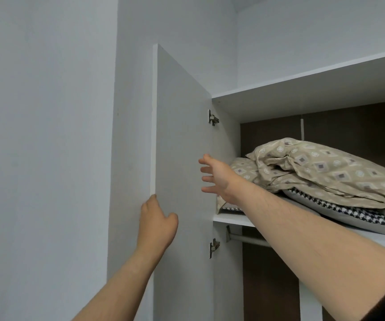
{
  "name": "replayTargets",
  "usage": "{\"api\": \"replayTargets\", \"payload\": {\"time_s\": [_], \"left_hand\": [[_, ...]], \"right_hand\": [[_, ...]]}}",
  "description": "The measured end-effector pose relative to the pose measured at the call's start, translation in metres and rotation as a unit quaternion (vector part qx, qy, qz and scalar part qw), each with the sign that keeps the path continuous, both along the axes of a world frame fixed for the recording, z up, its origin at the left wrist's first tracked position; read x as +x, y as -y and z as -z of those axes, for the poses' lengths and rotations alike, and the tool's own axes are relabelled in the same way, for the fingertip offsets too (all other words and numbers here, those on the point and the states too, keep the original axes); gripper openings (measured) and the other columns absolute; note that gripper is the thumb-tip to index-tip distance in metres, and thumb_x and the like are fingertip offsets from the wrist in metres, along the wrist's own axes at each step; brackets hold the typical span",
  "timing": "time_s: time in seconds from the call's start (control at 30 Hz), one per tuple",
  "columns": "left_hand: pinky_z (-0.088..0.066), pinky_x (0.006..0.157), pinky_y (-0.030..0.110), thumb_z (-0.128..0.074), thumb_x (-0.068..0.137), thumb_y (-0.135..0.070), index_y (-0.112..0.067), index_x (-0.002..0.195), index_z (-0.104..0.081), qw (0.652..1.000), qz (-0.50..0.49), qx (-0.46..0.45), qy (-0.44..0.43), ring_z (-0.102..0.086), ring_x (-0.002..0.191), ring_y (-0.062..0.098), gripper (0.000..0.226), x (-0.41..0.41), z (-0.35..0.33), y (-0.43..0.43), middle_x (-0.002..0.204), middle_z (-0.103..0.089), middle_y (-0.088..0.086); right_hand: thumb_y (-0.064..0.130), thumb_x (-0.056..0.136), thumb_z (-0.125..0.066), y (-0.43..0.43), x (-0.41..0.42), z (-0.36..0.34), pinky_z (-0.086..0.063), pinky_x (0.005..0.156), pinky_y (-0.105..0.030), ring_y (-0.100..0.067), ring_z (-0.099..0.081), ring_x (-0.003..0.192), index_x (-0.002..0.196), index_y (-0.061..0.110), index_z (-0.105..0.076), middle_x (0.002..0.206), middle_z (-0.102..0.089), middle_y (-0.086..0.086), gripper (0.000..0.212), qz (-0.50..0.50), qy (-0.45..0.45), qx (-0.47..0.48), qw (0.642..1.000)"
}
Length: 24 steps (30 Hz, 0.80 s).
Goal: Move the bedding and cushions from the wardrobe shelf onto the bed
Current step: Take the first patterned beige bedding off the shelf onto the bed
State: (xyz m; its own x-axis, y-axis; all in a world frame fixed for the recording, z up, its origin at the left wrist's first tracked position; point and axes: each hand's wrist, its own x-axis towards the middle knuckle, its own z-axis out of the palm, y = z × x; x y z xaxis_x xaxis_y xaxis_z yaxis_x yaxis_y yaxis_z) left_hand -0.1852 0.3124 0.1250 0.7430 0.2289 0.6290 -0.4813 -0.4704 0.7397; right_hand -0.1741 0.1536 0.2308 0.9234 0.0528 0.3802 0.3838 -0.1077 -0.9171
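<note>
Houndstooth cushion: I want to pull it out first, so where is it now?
The houndstooth cushion lies at right in the head view, on the wardrobe shelf, under the beige patterned bedding, just beyond the right hand.

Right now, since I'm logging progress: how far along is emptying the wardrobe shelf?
Done: the door stands open, its edge held by the left hand. In hand: the right hand, fingers spread, reaches toward the beige patterned bedding, holding nothing. Left: the bedding and the houndstooth cushion under it both lie on the shelf, so everything is yet to be carried over.
</note>
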Motion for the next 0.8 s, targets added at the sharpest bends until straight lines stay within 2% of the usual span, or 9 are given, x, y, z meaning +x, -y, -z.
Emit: {"api": "replayTargets", "payload": {"time_s": [0.03, 0.1, 0.2, 0.27, 0.4, 0.47, 0.6, 0.67, 0.8], "left_hand": [[-0.044, 0.098, 0.031, -0.054, 0.080, -0.011, -0.009, 0.133, -0.045, 0.999, -0.020, 0.023, 0.029, -0.049, 0.124, 0.025, 0.054, -0.003, -0.004, 0.007, 0.135, -0.048, 0.006], [-0.031, 0.110, 0.034, -0.053, 0.086, -0.015, -0.011, 0.144, -0.036, 0.997, -0.012, 0.037, 0.062, -0.035, 0.137, 0.021, 0.060, -0.013, -0.013, 0.026, 0.148, -0.038, 0.005], [-0.038, 0.097, 0.029, -0.050, 0.092, -0.016, -0.016, 0.138, -0.045, 0.994, 0.095, 0.003, 0.059, -0.048, 0.120, 0.013, 0.046, -0.024, -0.024, 0.063, 0.140, -0.048, 0.000], [-0.040, 0.091, 0.027, -0.051, 0.093, -0.014, -0.014, 0.127, -0.056, 0.987, 0.151, -0.013, 0.048, -0.054, 0.106, 0.011, 0.035, -0.028, -0.027, 0.088, 0.128, -0.059, 0.000], [-0.050, 0.093, 0.044, -0.057, 0.087, -0.019, -0.020, 0.099, -0.069, 0.968, 0.247, -0.052, 0.000, -0.063, 0.098, 0.019, 0.017, -0.031, -0.020, 0.142, 0.100, -0.068, -0.002], [-0.052, 0.090, 0.045, -0.056, 0.088, -0.017, -0.022, 0.089, -0.068, 0.958, 0.277, -0.068, -0.020, -0.064, 0.098, 0.025, 0.013, -0.035, -0.015, 0.170, 0.096, -0.068, 0.002], [-0.051, 0.092, 0.047, -0.055, 0.085, -0.023, -0.027, 0.087, -0.067, 0.947, 0.315, -0.058, -0.036, -0.064, 0.100, 0.029, 0.013, -0.040, -0.016, 0.219, 0.093, -0.067, 0.003], [-0.050, 0.092, 0.050, -0.054, 0.081, -0.027, -0.029, 0.086, -0.067, 0.943, 0.326, -0.056, -0.029, -0.063, 0.098, 0.028, 0.014, -0.039, -0.020, 0.238, 0.092, -0.068, 0.004], [-0.050, 0.092, 0.051, -0.053, 0.090, -0.016, -0.024, 0.093, -0.066, 0.937, 0.346, -0.053, -0.015, -0.062, 0.098, 0.027, 0.015, -0.033, -0.027, 0.274, 0.098, -0.067, 0.006]], "right_hand": [[0.046, 0.099, -0.039, 0.014, -0.004, 0.003, -0.046, 0.101, -0.045, -0.026, -0.045, 0.129, 0.139, 0.018, -0.046, 0.139, -0.045, -0.005, 0.049, 0.021, 0.011, -0.006, 1.000], [0.037, 0.099, -0.044, 0.044, -0.015, 0.011, -0.048, 0.097, -0.042, -0.022, -0.051, 0.117, 0.127, 0.018, -0.054, 0.129, -0.051, -0.006, 0.035, 0.063, 0.038, -0.008, 0.997], [0.025, 0.099, -0.047, 0.091, -0.039, 0.028, -0.049, 0.096, -0.045, -0.018, -0.053, 0.098, 0.112, 0.013, -0.061, 0.117, -0.058, -0.010, 0.022, 0.124, 0.073, -0.003, 0.990], [0.021, 0.098, -0.049, 0.123, -0.056, 0.040, -0.050, 0.094, -0.042, -0.015, -0.056, 0.101, 0.114, 0.017, -0.060, 0.113, -0.061, -0.001, 0.020, 0.164, 0.085, -0.014, 0.983], [0.015, 0.096, -0.051, 0.188, -0.087, 0.069, -0.052, 0.088, -0.038, -0.015, -0.059, 0.097, 0.107, 0.021, -0.063, 0.107, -0.062, -0.001, 0.017, 0.236, 0.083, -0.015, 0.968], [0.014, 0.095, -0.052, 0.219, -0.101, 0.082, -0.052, 0.093, -0.040, -0.013, -0.059, 0.098, 0.113, 0.018, -0.062, 0.106, -0.062, 0.003, 0.021, 0.269, 0.072, -0.056, 0.959], [0.017, 0.094, -0.054, 0.268, -0.126, 0.087, -0.049, 0.099, -0.046, -0.016, -0.058, 0.106, 0.113, 0.021, -0.061, 0.109, -0.060, 0.006, 0.020, 0.330, 0.059, -0.081, 0.939], [0.018, 0.093, -0.054, 0.286, -0.135, 0.082, -0.049, 0.098, -0.047, -0.016, -0.058, 0.102, 0.108, 0.024, -0.061, 0.106, -0.060, 0.006, 0.017, 0.364, 0.063, -0.058, 0.927], [0.015, 0.092, -0.053, 0.311, -0.141, 0.081, -0.050, 0.098, -0.045, -0.013, -0.058, 0.096, 0.106, 0.023, -0.060, 0.100, -0.059, 0.008, 0.018, 0.400, 0.074, 0.004, 0.914]]}}
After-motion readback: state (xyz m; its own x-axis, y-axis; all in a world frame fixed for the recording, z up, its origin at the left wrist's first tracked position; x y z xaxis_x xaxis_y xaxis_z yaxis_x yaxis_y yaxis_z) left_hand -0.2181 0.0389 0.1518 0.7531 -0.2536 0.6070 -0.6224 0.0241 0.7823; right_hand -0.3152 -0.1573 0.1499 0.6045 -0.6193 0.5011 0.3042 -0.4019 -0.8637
